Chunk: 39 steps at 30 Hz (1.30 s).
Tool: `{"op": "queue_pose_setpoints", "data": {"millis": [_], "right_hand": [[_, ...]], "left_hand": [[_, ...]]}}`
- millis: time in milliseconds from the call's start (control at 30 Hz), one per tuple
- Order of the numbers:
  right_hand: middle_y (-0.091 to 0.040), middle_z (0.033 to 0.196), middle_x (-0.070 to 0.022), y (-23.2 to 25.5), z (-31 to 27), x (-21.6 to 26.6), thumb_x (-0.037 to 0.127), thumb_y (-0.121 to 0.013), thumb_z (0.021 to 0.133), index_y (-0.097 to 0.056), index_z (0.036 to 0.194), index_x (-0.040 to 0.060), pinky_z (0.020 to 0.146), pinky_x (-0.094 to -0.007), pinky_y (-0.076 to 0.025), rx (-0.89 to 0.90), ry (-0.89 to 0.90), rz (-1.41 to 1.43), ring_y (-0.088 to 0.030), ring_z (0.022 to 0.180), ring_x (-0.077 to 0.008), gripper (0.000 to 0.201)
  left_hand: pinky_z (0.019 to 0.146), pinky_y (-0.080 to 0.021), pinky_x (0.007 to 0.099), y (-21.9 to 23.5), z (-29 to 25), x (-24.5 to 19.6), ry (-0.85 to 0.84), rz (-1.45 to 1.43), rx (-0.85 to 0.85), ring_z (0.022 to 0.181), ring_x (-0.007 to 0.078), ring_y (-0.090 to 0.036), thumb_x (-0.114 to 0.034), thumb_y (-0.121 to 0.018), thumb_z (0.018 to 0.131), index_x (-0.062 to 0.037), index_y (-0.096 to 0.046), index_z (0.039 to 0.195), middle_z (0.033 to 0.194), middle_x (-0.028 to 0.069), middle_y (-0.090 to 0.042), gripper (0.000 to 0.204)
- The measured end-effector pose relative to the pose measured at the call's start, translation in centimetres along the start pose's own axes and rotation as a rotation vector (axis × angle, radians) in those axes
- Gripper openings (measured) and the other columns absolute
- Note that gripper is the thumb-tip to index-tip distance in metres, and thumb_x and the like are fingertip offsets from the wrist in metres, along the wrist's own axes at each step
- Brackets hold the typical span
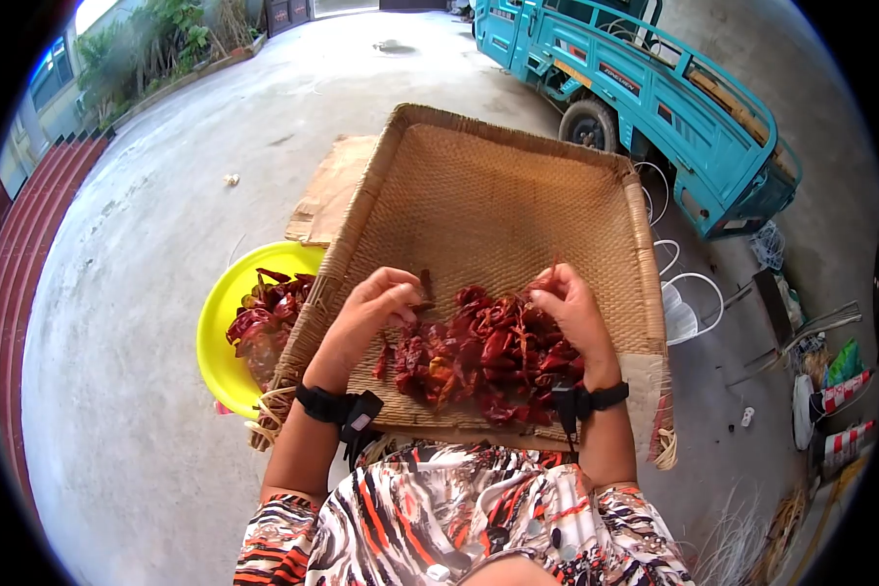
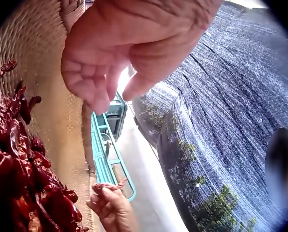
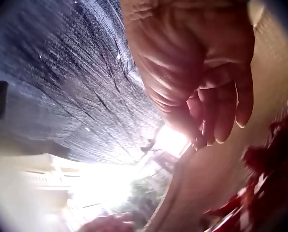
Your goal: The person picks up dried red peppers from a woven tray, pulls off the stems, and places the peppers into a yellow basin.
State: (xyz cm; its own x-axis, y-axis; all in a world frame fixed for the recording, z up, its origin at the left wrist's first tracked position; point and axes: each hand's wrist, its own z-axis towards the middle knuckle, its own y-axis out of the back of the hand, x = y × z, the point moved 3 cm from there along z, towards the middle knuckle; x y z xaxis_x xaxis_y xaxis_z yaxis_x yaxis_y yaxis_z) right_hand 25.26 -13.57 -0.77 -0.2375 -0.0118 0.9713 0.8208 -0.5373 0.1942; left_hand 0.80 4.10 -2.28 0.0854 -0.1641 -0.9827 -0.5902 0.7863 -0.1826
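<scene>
Dark red dried chili peppers [image 1: 493, 352] lie heaped at the near end of a shallow woven basket [image 1: 518, 195]. Over the left side of the heap is my left hand [image 1: 376, 303], its fingers loosely bent, with a gap between thumb and fingertips in the left wrist view. My right hand [image 1: 574, 311], above the heap's right side, pinches a thin, twisted reddish strand [image 2: 110, 185] between thumb and fingers. In the right wrist view the strand is hidden behind the fingers.
Left of the basket stands a yellow basin [image 1: 220, 337] with more dried chilies in it. Cardboard [image 1: 337, 190] lies by the basket's far left side. A turquoise cargo tricycle [image 1: 654, 107] is parked beyond it, and a white bucket [image 1: 682, 313] stands on the right.
</scene>
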Motion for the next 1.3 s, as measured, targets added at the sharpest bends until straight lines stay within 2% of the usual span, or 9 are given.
{"op": "queue_pose_setpoints", "data": {"millis": [200,400,433,567,933,1033,1200,1267,1300], "right_hand": [[-0.061,0.094,0.0018,-8.0,-1.4,1.9,0.003,-0.064,0.091,-0.059,0.101,0.0050,0.083,-0.0228,-0.049,0.231,0.061,0.222,-0.058,0.090,-0.0063,0.012],[-0.060,0.093,0.0005,-10.1,-1.7,1.6,0.004,-0.064,0.092,-0.058,0.106,0.0058,0.080,-0.0228,-0.049,0.352,0.039,0.330,-0.059,0.090,-0.0065,0.015],[-0.060,0.094,-0.0005,-9.7,-1.9,1.8,0.009,-0.064,0.093,-0.057,0.108,0.0056,0.075,-0.0228,-0.050,0.323,0.044,0.191,-0.058,0.086,-0.0064,0.017],[-0.062,0.086,0.0012,-8.5,-2.1,2.1,0.015,-0.062,0.095,-0.060,0.104,0.0048,0.064,-0.0202,-0.046,0.185,0.003,0.253,-0.054,0.071,-0.0050,0.014],[-0.062,0.082,-0.0003,-9.3,-2.1,0.1,0.020,-0.058,0.097,-0.059,0.105,0.0053,0.062,-0.0202,-0.047,0.208,-0.103,0.377,-0.055,0.067,-0.0056,0.017],[-0.063,0.084,-0.0016,-8.8,-2.0,0.6,0.020,-0.056,0.098,-0.057,0.110,0.0045,0.062,-0.0203,-0.048,0.129,-0.050,0.370,-0.057,0.068,-0.0062,0.020],[-0.064,0.085,-0.0024,-7.7,-1.9,-0.3,0.019,-0.055,0.097,-0.057,0.113,0.0033,0.065,-0.0211,-0.051,0.049,-0.066,0.364,-0.059,0.069,-0.0060,0.022],[-0.065,0.085,-0.0027,-7.5,-1.9,-0.4,0.018,-0.055,0.097,-0.058,0.112,0.0031,0.065,-0.0215,-0.052,0.047,-0.062,0.370,-0.059,0.069,-0.0059,0.021],[-0.065,0.086,-0.0026,-7.5,-1.9,-0.4,0.017,-0.056,0.097,-0.058,0.111,0.0039,0.065,-0.0210,-0.052,0.046,-0.068,0.373,-0.059,0.069,-0.0062,0.020]], "left_hand": [[0.079,-0.049,0.0256,-2.1,-0.6,0.2,0.059,0.045,0.280,0.085,0.0102,-0.060,-0.034,-0.054,0.100,-0.0021,-0.058,0.120,0.100,0.0033,-0.065,0.038],[0.077,-0.049,0.0228,-2.3,-0.5,0.4,0.040,0.095,0.338,0.082,0.0076,-0.060,-0.026,-0.060,0.097,-0.0017,-0.062,0.107,0.090,0.0005,-0.065,0.026],[0.075,-0.049,0.0218,-2.3,-0.5,0.5,0.045,0.075,0.305,0.080,0.0059,-0.058,-0.024,-0.063,0.096,-0.0020,-0.062,0.103,0.087,-0.0013,-0.064,0.023],[0.074,-0.048,0.0215,-2.1,-0.6,0.6,0.041,0.159,0.313,0.079,0.0044,-0.055,-0.023,-0.064,0.095,-0.0024,-0.062,0.102,0.086,-0.0023,-0.062,0.022],[0.065,-0.043,0.0218,-2.5,-1.0,-0.3,-0.114,-0.101,0.394,0.069,0.0076,-0.052,-0.028,-0.060,0.097,-0.0071,-0.057,0.088,0.074,-0.0024,-0.054,0.022],[0.064,-0.044,0.0232,-1.8,-0.7,-1.5,-0.196,-0.327,0.158,0.067,0.0068,-0.052,-0.025,-0.056,0.099,-0.0090,-0.055,0.093,0.075,-0.0009,-0.057,0.017],[0.057,-0.045,0.0251,2.8,-0.2,-0.2,-0.572,-0.568,-0.583,0.061,0.0108,-0.051,-0.022,-0.046,0.103,-0.0113,-0.047,0.095,0.073,-0.0004,-0.050,0.013],[0.056,-0.046,0.0275,4.8,-0.3,0.7,-0.464,-0.660,-0.786,0.061,0.0127,-0.051,-0.032,-0.044,0.103,-0.0109,-0.047,0.104,0.076,0.0018,-0.053,0.021],[0.056,-0.046,0.0275,6.4,0.3,2.0,-0.427,-0.749,-0.753,0.062,0.0133,-0.052,-0.034,-0.045,0.102,-0.0105,-0.047,0.109,0.077,0.0026,-0.054,0.024]]}}
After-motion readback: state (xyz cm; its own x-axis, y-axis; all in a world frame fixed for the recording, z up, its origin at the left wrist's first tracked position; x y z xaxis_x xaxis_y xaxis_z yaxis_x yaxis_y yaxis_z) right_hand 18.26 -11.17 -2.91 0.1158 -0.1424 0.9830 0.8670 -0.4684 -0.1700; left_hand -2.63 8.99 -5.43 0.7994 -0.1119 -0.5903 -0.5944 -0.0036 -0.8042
